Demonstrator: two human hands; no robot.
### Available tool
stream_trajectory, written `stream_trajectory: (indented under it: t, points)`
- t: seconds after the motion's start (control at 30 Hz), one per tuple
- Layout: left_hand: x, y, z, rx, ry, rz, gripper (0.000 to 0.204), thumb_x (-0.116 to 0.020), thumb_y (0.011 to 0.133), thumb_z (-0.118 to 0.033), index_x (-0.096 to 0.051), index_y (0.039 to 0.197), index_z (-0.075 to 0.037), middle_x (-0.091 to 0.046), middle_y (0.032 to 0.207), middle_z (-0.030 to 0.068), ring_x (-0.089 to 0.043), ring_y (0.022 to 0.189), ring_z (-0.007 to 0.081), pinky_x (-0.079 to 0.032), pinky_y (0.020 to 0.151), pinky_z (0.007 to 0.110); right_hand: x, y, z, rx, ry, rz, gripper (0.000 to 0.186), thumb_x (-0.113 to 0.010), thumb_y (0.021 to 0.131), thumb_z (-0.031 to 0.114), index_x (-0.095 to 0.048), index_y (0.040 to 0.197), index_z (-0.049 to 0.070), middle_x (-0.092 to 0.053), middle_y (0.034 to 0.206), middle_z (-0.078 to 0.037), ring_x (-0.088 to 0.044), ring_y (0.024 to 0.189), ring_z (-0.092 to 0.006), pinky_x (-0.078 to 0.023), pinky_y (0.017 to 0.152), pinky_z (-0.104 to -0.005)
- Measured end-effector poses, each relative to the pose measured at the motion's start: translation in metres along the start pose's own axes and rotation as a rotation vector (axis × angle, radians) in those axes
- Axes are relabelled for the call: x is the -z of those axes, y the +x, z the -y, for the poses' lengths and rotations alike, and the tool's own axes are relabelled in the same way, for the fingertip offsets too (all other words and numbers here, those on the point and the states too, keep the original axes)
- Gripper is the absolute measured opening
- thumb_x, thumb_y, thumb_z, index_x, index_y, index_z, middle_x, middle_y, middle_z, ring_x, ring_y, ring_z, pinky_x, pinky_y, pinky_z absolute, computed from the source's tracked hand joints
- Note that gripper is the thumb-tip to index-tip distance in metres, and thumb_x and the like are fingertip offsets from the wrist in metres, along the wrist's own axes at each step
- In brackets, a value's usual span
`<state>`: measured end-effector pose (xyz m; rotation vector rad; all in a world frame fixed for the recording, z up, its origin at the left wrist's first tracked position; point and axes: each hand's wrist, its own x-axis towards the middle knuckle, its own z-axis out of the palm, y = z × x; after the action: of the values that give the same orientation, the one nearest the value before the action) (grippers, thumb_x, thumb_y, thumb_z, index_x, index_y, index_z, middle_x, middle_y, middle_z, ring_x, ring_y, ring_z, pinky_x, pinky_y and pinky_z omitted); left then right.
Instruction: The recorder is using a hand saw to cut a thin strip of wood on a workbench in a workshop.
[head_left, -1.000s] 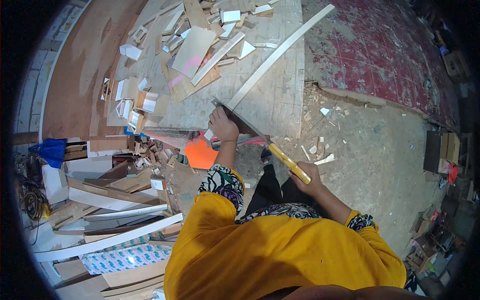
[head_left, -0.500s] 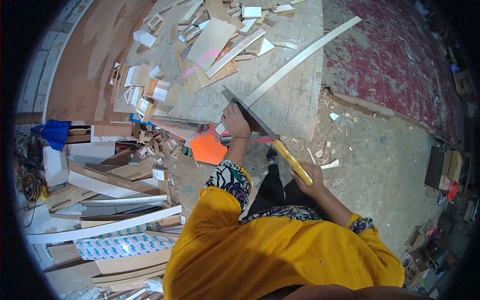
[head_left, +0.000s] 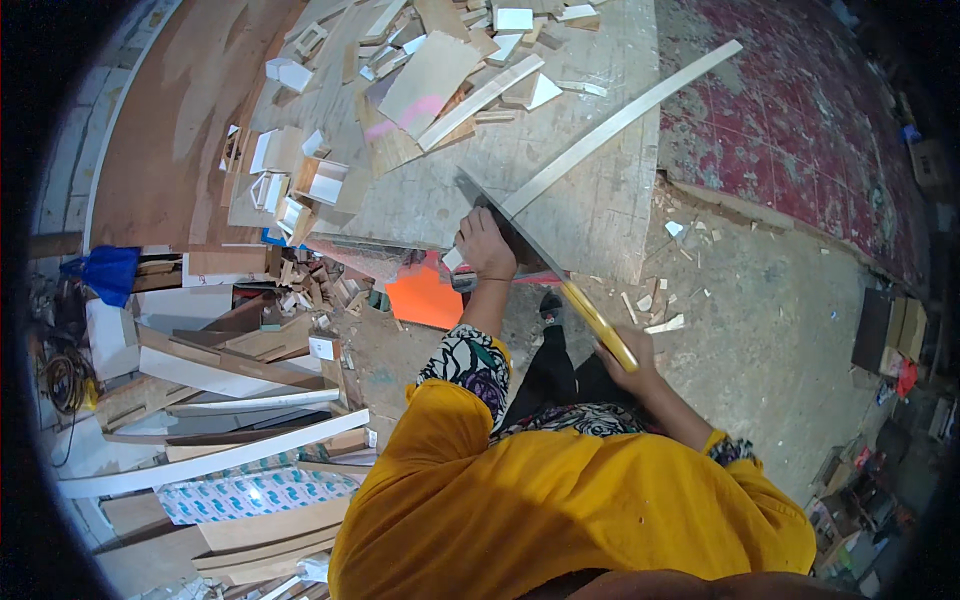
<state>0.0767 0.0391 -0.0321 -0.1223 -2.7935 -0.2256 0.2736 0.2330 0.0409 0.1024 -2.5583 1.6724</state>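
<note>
A long pale wooden strip (head_left: 620, 125) lies slanted over the plywood tabletop (head_left: 590, 232), its far end reaching past the right edge. My left hand (head_left: 487, 246) is closed on the strip close to its near end, at the front of the tabletop. Just right of those fingers, a handsaw (head_left: 540, 255) crosses the strip, its blade pointing away and to the left. The blade's tip is blurred. My right hand (head_left: 632, 358) is wrapped round the saw's yellow handle, in front of my body. Where blade meets wood, any cut is too small to make out.
Wood offcuts (head_left: 430, 85) are heaped at the back of the tabletop. A brown board (head_left: 170, 130) lies to the left. Boards and strips (head_left: 230, 450) pile up at the lower left. An orange sheet (head_left: 425, 297) sits below the front edge; wood scraps (head_left: 665, 323) litter the floor.
The whole view has shifted slightly, so the tabletop and hands appear a little farther right. Both hands keep their grips, and the saw still lies across the strip.
</note>
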Motion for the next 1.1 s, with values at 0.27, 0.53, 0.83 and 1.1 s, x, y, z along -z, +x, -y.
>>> stream_trajectory:
  t: [0.27, 0.53, 0.83, 1.1]
  points:
    - [0.000, 0.008, 0.004, 0.040, 0.055, 0.113, 0.030, -0.048, 0.080, -0.015, -0.054, 0.107, -0.004, -0.052, 0.105, 0.0086, -0.046, 0.103, 0.0259, -0.036, 0.084, 0.038, -0.027, 0.046, -0.014, 0.031, 0.003, 0.021, 0.016, -0.066, 0.075, 0.014, -0.060, 0.087, 0.005, -0.058, 0.072, -0.016, -0.058, 0.064, -0.0362, -0.047, 0.057, -0.0381]
    - [0.005, 0.006, 0.007, -0.026, -0.016, 0.017, 0.031, -0.048, 0.079, -0.012, -0.053, 0.108, -0.002, -0.052, 0.111, 0.0099, -0.046, 0.104, 0.0270, -0.035, 0.086, 0.040, -0.006, 0.013, 0.004, -0.009, 0.041, 0.018, 0.014, -0.065, 0.076, 0.009, -0.061, 0.088, 0.004, -0.059, 0.071, -0.016, -0.060, 0.064, -0.0351, -0.048, 0.057, -0.0359]
    - [0.002, 0.010, 0.011, -0.002, -0.020, 0.004, 0.031, -0.045, 0.079, -0.010, -0.051, 0.110, -0.003, -0.051, 0.112, 0.0099, -0.047, 0.104, 0.0277, -0.036, 0.085, 0.041, -0.007, 0.013, -0.003, 0.002, -0.018, 0.057, 0.017, -0.064, 0.075, 0.008, -0.061, 0.091, 0.003, -0.060, 0.077, -0.019, -0.061, 0.067, -0.0353, -0.048, 0.059, -0.0357]
    - [0.000, 0.016, 0.008, 0.049, -0.047, -0.069, 0.029, -0.043, 0.080, -0.011, -0.051, 0.107, -0.004, -0.052, 0.109, 0.0101, -0.047, 0.102, 0.0288, -0.037, 0.084, 0.041, -0.003, -0.006, 0.005, 0.062, 0.005, -0.020, 0.010, -0.066, 0.073, 0.006, -0.056, 0.074, 0.004, -0.054, 0.064, -0.014, -0.056, 0.056, -0.0336, -0.043, 0.050, -0.0371]
